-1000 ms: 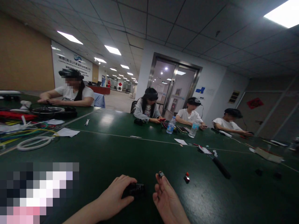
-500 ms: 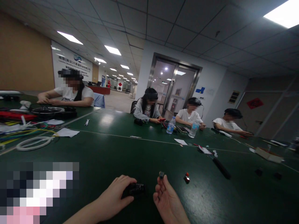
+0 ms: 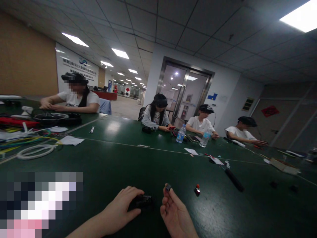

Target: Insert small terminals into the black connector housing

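My left hand (image 3: 123, 206) is closed around a black device (image 3: 145, 200) that lies on the green table, thumb on the near side and fingers over the far side. The device's exact kind is too dark to make out. My right hand (image 3: 174, 210) pinches a small dark cube-shaped piece (image 3: 168, 187) between thumb and forefinger, raised a little above the table to the right of the device. Its other fingers are curled in. To the right of this hand rests a small red and silver part (image 3: 197, 190), touched by neither hand.
A black-handled tool (image 3: 234, 180) lies at the right, with a shallow box (image 3: 284, 166) beyond it. Two water bottles (image 3: 181, 134) stand farther back near seated people. Coiled white cable (image 3: 37, 152), wires and paper (image 3: 71, 140) fill the left, near a wrench (image 3: 92, 130).
My right hand has shifted slightly left and turned the small dark piece between its fingertips. My left hand stays on the black device.
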The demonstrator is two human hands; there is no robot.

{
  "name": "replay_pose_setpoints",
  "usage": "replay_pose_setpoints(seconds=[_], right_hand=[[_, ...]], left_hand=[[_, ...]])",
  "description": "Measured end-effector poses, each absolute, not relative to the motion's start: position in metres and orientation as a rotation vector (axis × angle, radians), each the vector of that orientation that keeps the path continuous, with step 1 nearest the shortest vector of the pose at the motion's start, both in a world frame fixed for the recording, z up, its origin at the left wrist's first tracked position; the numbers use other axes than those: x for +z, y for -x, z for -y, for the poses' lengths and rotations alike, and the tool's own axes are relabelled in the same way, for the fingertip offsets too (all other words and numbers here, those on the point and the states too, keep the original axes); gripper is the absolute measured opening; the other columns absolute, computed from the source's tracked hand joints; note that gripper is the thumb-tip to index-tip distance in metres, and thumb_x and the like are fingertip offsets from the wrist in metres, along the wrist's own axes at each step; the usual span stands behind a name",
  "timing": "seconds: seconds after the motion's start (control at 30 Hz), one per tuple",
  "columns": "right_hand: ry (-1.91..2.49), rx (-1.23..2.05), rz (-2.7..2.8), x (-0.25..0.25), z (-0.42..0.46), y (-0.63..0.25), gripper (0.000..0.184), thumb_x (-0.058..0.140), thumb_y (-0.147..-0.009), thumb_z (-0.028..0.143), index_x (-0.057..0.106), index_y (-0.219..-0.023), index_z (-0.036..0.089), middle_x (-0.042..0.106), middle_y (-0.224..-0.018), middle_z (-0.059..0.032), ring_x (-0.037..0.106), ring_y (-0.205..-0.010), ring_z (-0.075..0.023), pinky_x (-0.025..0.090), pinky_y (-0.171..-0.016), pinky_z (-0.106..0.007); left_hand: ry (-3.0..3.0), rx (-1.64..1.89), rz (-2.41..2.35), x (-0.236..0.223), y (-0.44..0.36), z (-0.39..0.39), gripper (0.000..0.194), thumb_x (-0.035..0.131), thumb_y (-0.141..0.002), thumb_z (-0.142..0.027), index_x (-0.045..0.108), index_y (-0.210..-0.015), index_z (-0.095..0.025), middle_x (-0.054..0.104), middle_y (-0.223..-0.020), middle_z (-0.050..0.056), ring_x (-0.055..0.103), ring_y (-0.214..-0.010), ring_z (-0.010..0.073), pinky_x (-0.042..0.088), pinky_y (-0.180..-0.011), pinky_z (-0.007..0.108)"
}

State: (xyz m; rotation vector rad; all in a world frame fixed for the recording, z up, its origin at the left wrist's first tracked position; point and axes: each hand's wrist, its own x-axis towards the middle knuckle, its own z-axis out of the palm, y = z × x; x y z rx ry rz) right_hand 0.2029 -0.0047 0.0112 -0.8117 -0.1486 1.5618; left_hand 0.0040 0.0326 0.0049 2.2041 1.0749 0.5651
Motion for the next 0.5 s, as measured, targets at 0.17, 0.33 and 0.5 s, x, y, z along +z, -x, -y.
replay_pose_setpoints(seconds=[0.17, 0.33, 0.5], right_hand=[[0.784, 1.554, 0.191, 0.0075, 0.0047, -0.2034, 0.029, 0.075, -0.057, 0.023, 0.063, -0.082, 0.020, 0.067, -0.081, 0.0021, 0.055, -0.056, -0.0051, 0.042, -0.049, -0.017], [0.783, 1.538, 0.163, 0.0087, 0.0050, -0.2028, 0.028, 0.074, -0.057, 0.022, 0.062, -0.083, 0.019, 0.067, -0.080, 0.0021, 0.055, -0.053, -0.0054, 0.042, -0.047, -0.017], [0.781, 1.549, 0.148, 0.0097, 0.0046, -0.2037, 0.025, 0.074, -0.058, 0.025, 0.062, -0.080, 0.018, 0.067, -0.074, 0.0029, 0.054, -0.052, -0.0049, 0.042, -0.047, -0.017]], left_hand=[[-2.186, 0.592, -1.081, 0.0041, -0.0033, -0.0322, 0.038, 0.055, -0.073, -0.026, 0.050, -0.111, -0.027, 0.054, -0.110, 0.002, 0.046, -0.101, 0.0199, 0.034, -0.090, 0.032], [-2.175, 0.568, -1.091, 0.0046, -0.0031, -0.0328, 0.040, 0.055, -0.073, -0.026, 0.049, -0.112, -0.026, 0.053, -0.110, 0.003, 0.046, -0.102, 0.0195, 0.035, -0.091, 0.032], [-2.168, 0.585, -1.091, 0.0036, -0.0033, -0.0336, 0.041, 0.056, -0.073, -0.027, 0.049, -0.114, -0.027, 0.053, -0.112, 0.002, 0.045, -0.104, 0.0198, 0.034, -0.093, 0.033]])
